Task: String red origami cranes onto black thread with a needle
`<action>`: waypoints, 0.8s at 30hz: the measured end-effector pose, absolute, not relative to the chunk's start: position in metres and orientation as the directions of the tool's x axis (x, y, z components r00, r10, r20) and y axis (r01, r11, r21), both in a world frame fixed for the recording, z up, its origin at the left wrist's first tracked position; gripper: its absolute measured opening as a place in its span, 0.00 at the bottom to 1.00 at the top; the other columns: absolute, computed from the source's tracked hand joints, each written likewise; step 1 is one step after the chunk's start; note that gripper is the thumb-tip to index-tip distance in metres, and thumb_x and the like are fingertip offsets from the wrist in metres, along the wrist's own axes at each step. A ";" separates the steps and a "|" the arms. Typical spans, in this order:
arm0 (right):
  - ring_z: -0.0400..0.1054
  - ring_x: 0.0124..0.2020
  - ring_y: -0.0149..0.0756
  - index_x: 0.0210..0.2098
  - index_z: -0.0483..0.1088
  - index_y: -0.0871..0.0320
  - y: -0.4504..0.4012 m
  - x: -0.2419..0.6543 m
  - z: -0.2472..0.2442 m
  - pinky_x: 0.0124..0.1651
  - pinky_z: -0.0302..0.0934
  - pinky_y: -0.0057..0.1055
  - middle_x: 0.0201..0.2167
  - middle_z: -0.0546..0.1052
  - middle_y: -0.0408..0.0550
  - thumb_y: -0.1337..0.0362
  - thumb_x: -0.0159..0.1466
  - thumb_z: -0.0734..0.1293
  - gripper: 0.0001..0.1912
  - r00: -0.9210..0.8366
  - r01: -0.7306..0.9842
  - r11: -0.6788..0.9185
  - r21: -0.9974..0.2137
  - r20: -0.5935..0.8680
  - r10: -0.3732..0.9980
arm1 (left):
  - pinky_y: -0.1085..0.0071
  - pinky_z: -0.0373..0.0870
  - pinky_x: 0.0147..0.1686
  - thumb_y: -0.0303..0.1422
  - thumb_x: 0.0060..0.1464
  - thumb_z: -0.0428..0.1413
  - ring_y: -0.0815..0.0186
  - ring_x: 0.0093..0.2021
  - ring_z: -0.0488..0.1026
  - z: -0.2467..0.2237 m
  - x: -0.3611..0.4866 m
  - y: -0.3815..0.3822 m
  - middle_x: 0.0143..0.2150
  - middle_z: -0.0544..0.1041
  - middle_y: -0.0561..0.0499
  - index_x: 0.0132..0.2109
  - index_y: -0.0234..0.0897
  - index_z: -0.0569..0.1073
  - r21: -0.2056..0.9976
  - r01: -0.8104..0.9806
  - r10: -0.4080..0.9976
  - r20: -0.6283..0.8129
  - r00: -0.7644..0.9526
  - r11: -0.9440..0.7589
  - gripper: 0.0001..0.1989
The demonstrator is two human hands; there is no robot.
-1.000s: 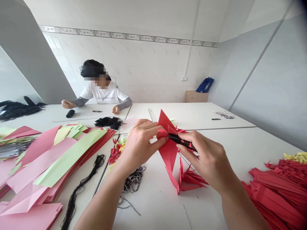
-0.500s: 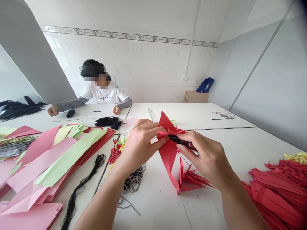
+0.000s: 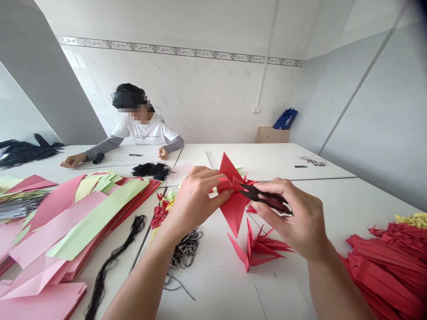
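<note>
My left hand (image 3: 197, 192) is closed, pinching a red folded-paper crane (image 3: 234, 214) between thumb and fingers above the table. Black thread snips (image 3: 263, 198) sit in my right hand (image 3: 298, 218), gripped between thumb and fingers. Their blades are apart, with the tips close against the crane's folds; I cannot tell whether they touch. A dark thread (image 3: 260, 222) runs below the snips. Beneath the held crane, another red paper crane (image 3: 256, 254) rests on the white table.
Pink, green and red paper sheets (image 3: 96, 222) cover the left side. Black cord (image 3: 111, 262) and tangled thread (image 3: 187, 253) lie nearer my left arm. Red folded paper (image 3: 390, 258) is heaped at right. Across the table sits a person (image 3: 143, 129) beside a black spool (image 3: 98, 158).
My right hand has drawn slightly right and the snips' blades have opened. The held crane has shifted a little left. The other person's hand has reached further left.
</note>
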State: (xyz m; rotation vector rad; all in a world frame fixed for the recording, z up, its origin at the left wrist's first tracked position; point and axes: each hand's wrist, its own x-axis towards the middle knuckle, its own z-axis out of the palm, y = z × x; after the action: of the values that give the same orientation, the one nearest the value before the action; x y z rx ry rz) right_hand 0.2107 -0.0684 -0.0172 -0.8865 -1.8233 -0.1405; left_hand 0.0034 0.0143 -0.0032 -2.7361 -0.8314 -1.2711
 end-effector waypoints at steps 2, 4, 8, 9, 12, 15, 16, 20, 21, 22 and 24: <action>0.73 0.34 0.27 0.48 0.69 0.54 -0.074 0.211 -0.012 0.34 0.69 0.21 0.37 0.77 0.41 0.67 0.67 0.68 0.10 -0.277 0.578 0.725 -0.375 0.745 0.607 | 0.63 0.67 0.46 0.30 0.60 0.57 0.66 0.33 0.72 -0.003 0.002 0.017 0.31 0.79 0.55 0.34 0.39 0.76 0.215 0.499 0.479 0.727 0.492 -0.839 0.06; 0.72 0.36 0.28 0.47 0.70 0.54 -0.080 0.207 -0.008 0.36 0.68 0.23 0.39 0.76 0.42 0.64 0.67 0.69 0.09 -0.472 0.555 0.725 -0.408 0.564 0.678 | 0.63 0.67 0.44 0.31 0.59 0.58 0.66 0.32 0.72 -0.003 0.000 0.021 0.30 0.78 0.54 0.32 0.38 0.76 0.226 0.531 0.498 0.740 0.452 -0.817 0.07; 0.71 0.39 0.31 0.43 0.71 0.56 -0.084 0.180 -0.019 0.40 0.67 0.27 0.40 0.76 0.42 0.61 0.64 0.72 0.10 -0.790 0.485 0.835 -0.260 0.279 0.546 | 0.66 0.66 0.37 0.31 0.59 0.57 0.69 0.26 0.66 -0.002 -0.004 0.026 0.25 0.74 0.55 0.28 0.37 0.72 0.250 0.569 0.535 0.737 0.412 -0.783 0.11; 0.71 0.40 0.33 0.41 0.72 0.57 -0.083 0.169 -0.026 0.42 0.68 0.29 0.38 0.76 0.42 0.59 0.64 0.72 0.10 -0.838 0.448 0.873 -0.190 0.251 0.485 | 0.66 0.65 0.36 0.32 0.60 0.57 0.69 0.25 0.65 -0.001 -0.004 0.027 0.24 0.72 0.56 0.27 0.37 0.71 0.253 0.573 0.542 0.730 0.416 -0.780 0.12; 0.72 0.37 0.34 0.38 0.73 0.58 -0.078 0.134 -0.057 0.41 0.69 0.30 0.35 0.77 0.43 0.58 0.64 0.72 0.10 -0.918 0.349 0.933 -0.082 0.170 0.359 | 0.67 0.63 0.34 0.33 0.61 0.55 0.70 0.24 0.62 0.000 -0.006 0.028 0.22 0.69 0.57 0.27 0.37 0.68 0.261 0.579 0.560 0.710 0.427 -0.772 0.14; 0.72 0.29 0.35 0.27 0.71 0.56 -0.072 0.101 -0.098 0.25 0.65 0.31 0.30 0.79 0.46 0.59 0.66 0.67 0.12 -0.957 0.284 0.958 -0.030 0.053 0.286 | 0.67 0.63 0.34 0.34 0.62 0.55 0.69 0.24 0.63 0.000 -0.007 0.028 0.23 0.70 0.56 0.27 0.37 0.69 0.270 0.594 0.581 0.692 0.427 -0.758 0.14; 0.72 0.27 0.35 0.23 0.70 0.55 -0.071 0.092 -0.112 0.21 0.62 0.30 0.28 0.79 0.46 0.61 0.65 0.66 0.14 -0.955 0.295 0.955 -0.030 0.029 0.296 | 0.67 0.63 0.34 0.34 0.62 0.55 0.69 0.25 0.63 0.000 -0.007 0.028 0.23 0.70 0.56 0.27 0.37 0.69 0.271 0.597 0.586 0.688 0.428 -0.755 0.14; 0.72 0.26 0.35 0.21 0.70 0.54 -0.070 0.071 -0.151 0.21 0.62 0.31 0.27 0.79 0.45 0.59 0.58 0.74 0.13 -0.929 0.369 0.928 0.054 0.029 0.368 | 0.66 0.65 0.37 0.34 0.62 0.55 0.69 0.26 0.65 -0.001 -0.006 0.029 0.25 0.73 0.55 0.28 0.37 0.69 0.250 0.584 0.561 0.699 0.443 -0.773 0.13; 0.73 0.28 0.35 0.22 0.70 0.54 -0.070 0.069 -0.154 0.23 0.64 0.31 0.29 0.80 0.44 0.61 0.58 0.74 0.12 -0.919 0.394 0.915 0.089 0.056 0.391 | 0.66 0.65 0.38 0.33 0.61 0.55 0.69 0.26 0.65 -0.002 -0.006 0.029 0.25 0.73 0.55 0.27 0.37 0.69 0.239 0.582 0.552 0.703 0.448 -0.777 0.13; 0.73 0.29 0.34 0.22 0.70 0.54 -0.070 0.069 -0.154 0.25 0.65 0.31 0.30 0.80 0.43 0.61 0.59 0.72 0.11 -0.913 0.407 0.908 0.102 0.068 0.402 | 0.66 0.65 0.38 0.33 0.61 0.56 0.69 0.26 0.65 -0.002 -0.006 0.029 0.25 0.73 0.55 0.27 0.37 0.69 0.226 0.586 0.545 0.707 0.451 -0.778 0.14; 0.73 0.29 0.33 0.24 0.68 0.54 -0.069 0.071 -0.146 0.24 0.66 0.29 0.31 0.80 0.43 0.60 0.64 0.66 0.13 -0.946 0.325 0.945 0.041 0.021 0.324 | 0.65 0.65 0.39 0.33 0.61 0.56 0.69 0.25 0.64 -0.003 -0.005 0.030 0.24 0.72 0.56 0.26 0.37 0.68 0.198 0.605 0.538 0.712 0.452 -0.771 0.14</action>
State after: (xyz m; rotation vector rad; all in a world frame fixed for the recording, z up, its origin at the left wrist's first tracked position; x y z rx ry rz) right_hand 0.0715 -0.0685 -0.1458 -0.5151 -3.0842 -0.0693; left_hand -0.0047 0.0300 -0.0030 -2.6046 -1.0270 -1.2289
